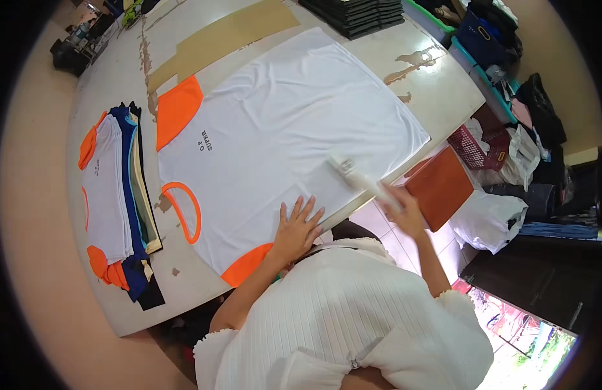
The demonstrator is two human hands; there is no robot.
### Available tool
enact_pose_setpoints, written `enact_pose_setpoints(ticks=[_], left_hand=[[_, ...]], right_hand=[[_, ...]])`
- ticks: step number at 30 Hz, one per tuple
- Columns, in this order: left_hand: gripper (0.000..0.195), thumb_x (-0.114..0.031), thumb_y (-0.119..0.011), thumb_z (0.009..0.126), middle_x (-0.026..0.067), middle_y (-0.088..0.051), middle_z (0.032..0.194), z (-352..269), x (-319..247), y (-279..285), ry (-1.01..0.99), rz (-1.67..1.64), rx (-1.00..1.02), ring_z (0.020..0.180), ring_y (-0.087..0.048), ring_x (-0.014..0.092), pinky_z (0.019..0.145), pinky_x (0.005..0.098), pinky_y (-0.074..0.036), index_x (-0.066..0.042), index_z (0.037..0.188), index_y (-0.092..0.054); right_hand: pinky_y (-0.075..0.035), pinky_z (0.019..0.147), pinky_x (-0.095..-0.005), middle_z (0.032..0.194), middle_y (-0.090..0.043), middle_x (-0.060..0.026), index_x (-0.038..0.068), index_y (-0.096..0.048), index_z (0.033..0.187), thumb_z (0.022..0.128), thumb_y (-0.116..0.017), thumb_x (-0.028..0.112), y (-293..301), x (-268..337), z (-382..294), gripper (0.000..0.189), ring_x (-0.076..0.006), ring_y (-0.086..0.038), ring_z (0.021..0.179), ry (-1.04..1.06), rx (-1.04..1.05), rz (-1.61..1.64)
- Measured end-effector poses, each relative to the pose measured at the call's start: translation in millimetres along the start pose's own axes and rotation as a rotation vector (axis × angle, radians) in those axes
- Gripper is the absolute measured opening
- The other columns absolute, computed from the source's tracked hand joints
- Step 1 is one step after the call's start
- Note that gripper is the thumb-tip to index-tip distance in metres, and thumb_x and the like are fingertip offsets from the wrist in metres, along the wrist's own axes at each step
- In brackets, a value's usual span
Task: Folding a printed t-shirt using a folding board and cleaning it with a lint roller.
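Observation:
A white T-shirt (291,126) with orange sleeves, an orange neckband and small dark lettering lies spread on the table, its neckline to the left. My left hand (297,229) rests palm down on the shirt near the table's front edge, fingers apart. In my right hand (403,207) is the handle of a white tool (354,175), blurred by motion; it may be a brush or lint roller. Its head is over the lower part of the shirt, and I cannot tell whether it touches the cloth.
Folded shirts (113,190) lie stacked on the left of the worn white table (193,278). Behind the shirt are a cardboard pattern piece (232,36) and dark folded garments (354,17). A brown stool (440,187), a maroon basket (481,148) and a white bag (491,217) stand at the right.

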State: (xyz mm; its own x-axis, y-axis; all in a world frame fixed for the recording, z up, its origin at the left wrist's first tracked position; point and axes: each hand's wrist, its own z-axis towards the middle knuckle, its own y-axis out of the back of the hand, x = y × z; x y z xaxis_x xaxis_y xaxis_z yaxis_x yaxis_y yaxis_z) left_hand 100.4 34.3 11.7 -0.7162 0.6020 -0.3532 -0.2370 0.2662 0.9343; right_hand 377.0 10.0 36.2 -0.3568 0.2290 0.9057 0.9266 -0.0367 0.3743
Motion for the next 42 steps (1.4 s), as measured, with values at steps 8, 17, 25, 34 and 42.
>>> enact_pose_setpoints(ticks=[8,17,25,34,42], left_hand=[[0.038,-0.031,-0.041,0.088,0.0097,-0.028,0.138,0.5,1.0,0.8,-0.047,-0.041,0.005,0.127,-0.025,0.032,0.095,0.0621,-0.018,-0.017,0.123,-0.046],[0.041,-0.026,-0.044,0.086,0.008,-0.03,0.137,14.4,-4.0,-5.9,-0.194,-0.107,0.01,0.126,-0.026,0.03,0.096,0.0591,-0.02,-0.013,0.125,-0.041],[0.051,-0.029,-0.044,0.086,0.0145,-0.013,0.142,-46.3,79.0,18.9,0.878,-0.079,-0.453,0.131,-0.009,0.035,0.099,0.0597,-0.004,-0.015,0.133,-0.032],[0.057,-0.041,-0.035,0.089,0.0164,-0.007,0.143,-98.7,122.3,0.0,1.16,0.134,-0.412,0.132,-0.005,0.031,0.102,0.0535,-0.003,-0.014,0.137,-0.02],[0.054,-0.04,-0.037,0.088,0.0142,-0.01,0.143,-93.5,122.1,6.3,1.236,0.062,-0.448,0.131,-0.007,0.035,0.101,0.0556,-0.006,-0.019,0.136,-0.024]], right_hand=[[-0.034,0.04,-0.0164,0.068,-0.052,0.0031,0.008,-0.047,0.123,0.084,-0.054,0.013,72.0,-3.4,12.3,0.039,-0.001,-0.04,0.046,-0.097,-0.651,0.329],[-0.038,0.047,-0.0209,0.078,-0.056,-0.0012,0.011,-0.052,0.119,0.081,-0.058,0.015,15.8,2.8,-21.0,0.039,-0.0063,-0.044,0.056,-0.265,0.008,0.159],[-0.042,0.051,-0.0226,0.093,-0.059,-0.0052,0.003,-0.048,0.12,0.084,-0.054,0.009,-6.8,16.2,7.8,0.038,-0.0076,-0.047,0.058,0.266,-0.597,-0.077],[-0.044,0.055,-0.0217,0.079,-0.059,-0.0028,0.012,-0.048,0.123,0.081,-0.06,0.016,-48.7,9.7,-5.5,0.044,-0.0079,-0.052,0.066,-0.236,0.244,0.156],[-0.029,0.038,-0.0205,0.062,-0.046,0.0019,0.008,-0.04,0.127,0.086,-0.052,0.015,26.9,2.1,48.4,0.044,-0.0045,-0.038,0.047,-0.02,-0.645,0.43]])
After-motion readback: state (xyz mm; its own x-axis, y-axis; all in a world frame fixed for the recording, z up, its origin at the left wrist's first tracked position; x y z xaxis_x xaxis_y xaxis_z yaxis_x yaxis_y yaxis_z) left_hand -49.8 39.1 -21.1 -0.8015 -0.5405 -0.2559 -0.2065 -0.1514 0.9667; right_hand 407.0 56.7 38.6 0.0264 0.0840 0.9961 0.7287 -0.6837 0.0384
